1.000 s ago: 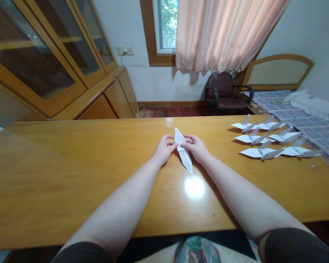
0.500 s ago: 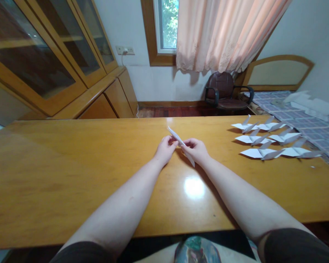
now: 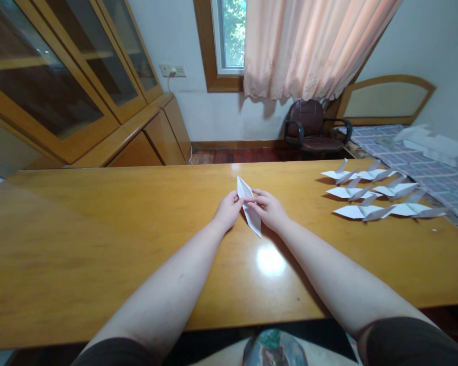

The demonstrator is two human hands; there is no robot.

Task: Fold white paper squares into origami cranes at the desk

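Note:
A long, narrow piece of folded white paper (image 3: 254, 221), pointed at both ends, is held over the middle of the table. My left hand (image 3: 229, 209) pinches its left edge, thumb on top. From the other side my right hand (image 3: 267, 207) grips the same paper, its fingers lying across the face near the middle. One broad face of the paper is turned up toward me. The fingers hide its central part. Several folded white paper cranes (image 3: 362, 211) stand in rows on the table at the right, apart from both hands.
The wooden table (image 3: 99, 244) spans the view. A tiny white scrap (image 3: 434, 230) lies near its right edge. Beyond are a glass-fronted cabinet (image 3: 137, 101) on the left, a brown armchair (image 3: 309, 127), and a bed (image 3: 423, 152) with a checked cover on the right.
The folded paper has turned from nearly edge-on to showing its broad face, and it now points more steeply toward me. My right fingers have shifted onto that face.

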